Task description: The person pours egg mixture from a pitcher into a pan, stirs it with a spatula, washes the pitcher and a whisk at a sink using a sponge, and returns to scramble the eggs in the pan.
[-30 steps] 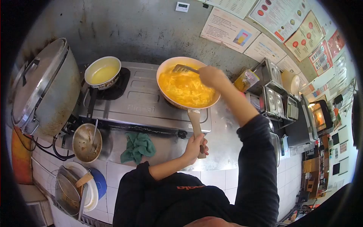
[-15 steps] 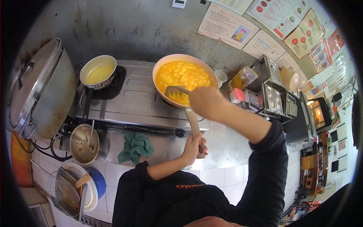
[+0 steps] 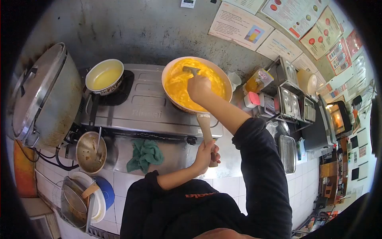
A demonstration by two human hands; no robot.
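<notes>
A wide pan (image 3: 228, 88) with a pale inner wall sits on the right side of the steel stove (image 3: 147, 101). Yellow, partly set egg (image 3: 181, 88) covers its bottom. My left hand (image 3: 205, 154) is wrapped round the pan's beige handle (image 3: 205, 127), below the stove's front edge. Over the pan, my right hand (image 3: 199, 88) is closed on a dark spatula (image 3: 191, 70), whose head lies in the egg near the far side. The spatula's handle is mostly hidden by that hand.
A small pot (image 3: 104, 77) with yellow liquid stands on the left burner, beside a large lidded pot (image 3: 51, 95). Nearer are a metal bowl (image 3: 91, 153) with a fork and a green cloth (image 3: 145, 155). Steel containers (image 3: 287, 103) and a pink-lidded box (image 3: 252, 99) stand right.
My right hand has moved the spatula about in the pan, first to the near left, then back to the far side. The egg's surface has shifted. My left hand has kept its hold.
</notes>
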